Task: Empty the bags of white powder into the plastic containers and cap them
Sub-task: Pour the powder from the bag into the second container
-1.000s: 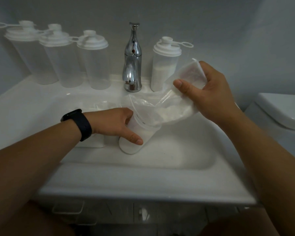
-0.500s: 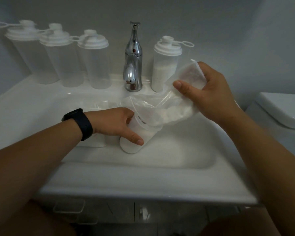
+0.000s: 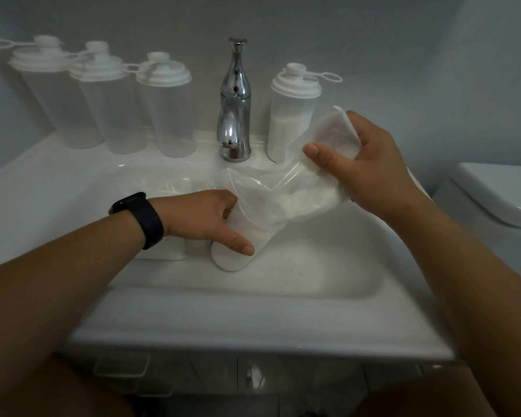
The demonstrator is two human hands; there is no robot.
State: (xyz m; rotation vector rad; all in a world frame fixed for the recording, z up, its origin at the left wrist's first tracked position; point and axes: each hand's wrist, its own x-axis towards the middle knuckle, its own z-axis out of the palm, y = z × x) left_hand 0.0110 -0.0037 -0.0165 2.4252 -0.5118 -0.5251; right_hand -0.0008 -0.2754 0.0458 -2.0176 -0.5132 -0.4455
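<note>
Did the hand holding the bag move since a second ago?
No. The right hand still holds the bag beside the filled container.

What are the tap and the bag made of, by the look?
Tap: likely chromed metal, mirror-bright with sharp reflections. Bag: thin clear plastic film, creased and see-through, white powder visible inside.

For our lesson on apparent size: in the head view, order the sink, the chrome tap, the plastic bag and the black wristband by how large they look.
1. sink
2. plastic bag
3. chrome tap
4. black wristband

Bag and tap are close; the bag sits nearer the camera.
</note>
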